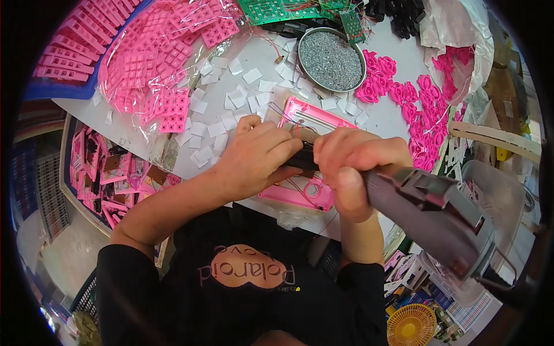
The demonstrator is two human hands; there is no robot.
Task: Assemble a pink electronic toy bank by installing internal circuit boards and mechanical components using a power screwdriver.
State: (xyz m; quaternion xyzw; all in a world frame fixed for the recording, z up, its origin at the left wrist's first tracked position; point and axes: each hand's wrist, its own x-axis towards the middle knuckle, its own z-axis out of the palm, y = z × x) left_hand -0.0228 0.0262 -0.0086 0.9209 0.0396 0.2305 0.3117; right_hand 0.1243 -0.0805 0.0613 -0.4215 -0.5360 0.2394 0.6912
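Note:
My left hand (254,155) rests on a pink plastic housing (300,196) that lies flat on the white table, and its fingers pinch a small black part (304,158) over it. My right hand (352,167) is closed around the grey handle of an electric screwdriver (430,216), whose tip points toward the black part and is hidden behind the fingers. Thin red wires run across the housing.
A round metal bowl of small screws (330,57) stands behind the housing. Pink flower-shaped parts (404,95) lie to the right, bags of pink keypads (156,63) to the left. White paper squares (222,109) are scattered about. Green circuit boards (277,8) sit at the back.

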